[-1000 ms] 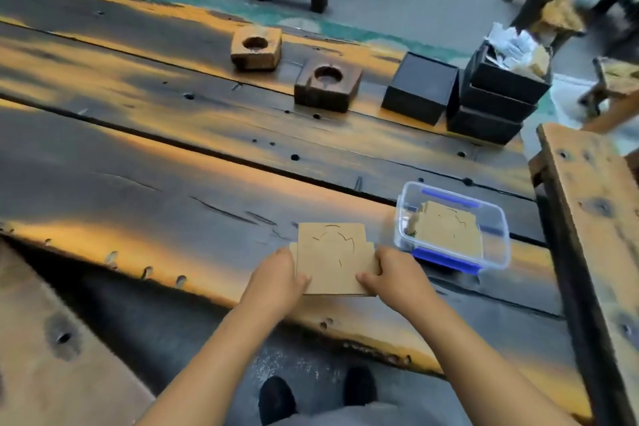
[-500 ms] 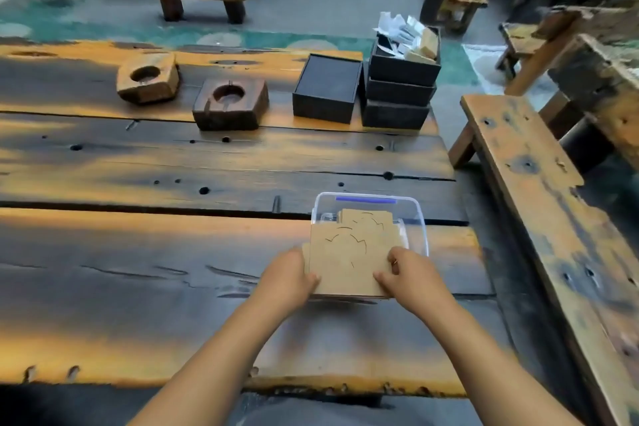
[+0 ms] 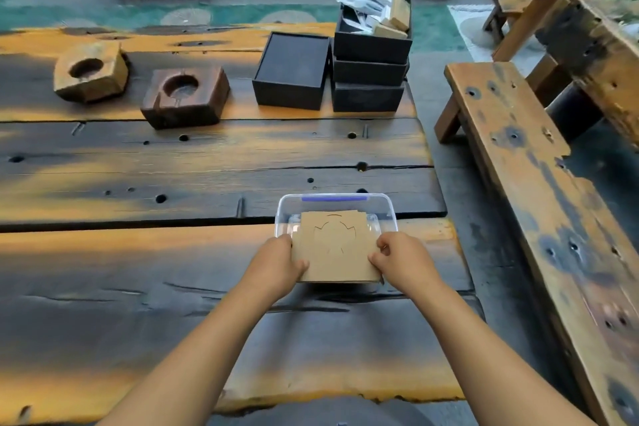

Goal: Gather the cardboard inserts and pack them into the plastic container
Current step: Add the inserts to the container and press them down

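Note:
A stack of brown cardboard inserts (image 3: 333, 249) with curved cut lines on its top face is gripped at both side edges. My left hand (image 3: 276, 261) holds the left edge and my right hand (image 3: 403, 261) holds the right edge. The stack hangs tilted over the near part of the clear plastic container (image 3: 389, 209), which has a blue clip on its far rim. The stack hides most of the container's inside and its near wall.
The container stands near the right end of a dark and orange plank table (image 3: 173, 166). At the back are two wooden blocks with round hollows (image 3: 185, 97), a black box (image 3: 292, 71) and stacked black boxes (image 3: 370, 69) holding paper. A wooden bench (image 3: 539, 218) runs along the right.
Both hands have carried the cardboard stack from the table surface left of the container to above its near part. The camera view has swung to the right.

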`<state>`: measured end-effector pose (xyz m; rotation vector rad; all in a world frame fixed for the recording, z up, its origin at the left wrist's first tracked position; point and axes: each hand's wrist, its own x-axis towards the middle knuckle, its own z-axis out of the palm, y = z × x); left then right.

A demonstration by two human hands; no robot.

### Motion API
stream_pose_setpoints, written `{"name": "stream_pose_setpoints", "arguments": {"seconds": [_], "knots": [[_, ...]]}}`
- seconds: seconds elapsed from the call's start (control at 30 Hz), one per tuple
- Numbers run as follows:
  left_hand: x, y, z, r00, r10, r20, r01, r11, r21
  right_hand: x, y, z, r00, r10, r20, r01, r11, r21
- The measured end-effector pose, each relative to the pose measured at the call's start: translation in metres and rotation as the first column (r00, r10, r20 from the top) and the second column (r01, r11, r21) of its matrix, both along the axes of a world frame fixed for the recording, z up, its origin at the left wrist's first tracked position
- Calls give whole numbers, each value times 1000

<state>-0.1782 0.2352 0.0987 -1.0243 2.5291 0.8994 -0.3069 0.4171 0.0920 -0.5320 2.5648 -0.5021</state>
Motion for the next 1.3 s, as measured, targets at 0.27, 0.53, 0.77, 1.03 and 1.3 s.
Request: {"name": "stream_pose_setpoints", "arguments": {"seconds": [0.27, 0.53, 0.77, 1.03, 1.3], "knots": [[-29, -18, -16, 1000, -24, 3, 24, 1000, -10, -17, -15, -10, 998, -60, 2, 60, 998, 21], [-40, -28, -36, 998, -22, 60, 22, 1000, -2, -28, -30, -29, 999, -19, 27, 17, 996, 82], [-50, -24, -52, 995, -20, 97, 17, 999, 32, -42, -30, -39, 999, -12, 47, 7, 996, 92], [-52, -21, -59, 988, -41, 149, 37, 999, 29, -35, -27, -53, 995, 84, 60, -94, 979, 178], [-52, -24, -57, 982, -24, 185, 3, 994, 111, -38, -27, -52, 984, 114, 135, -139, 973, 187]]}}
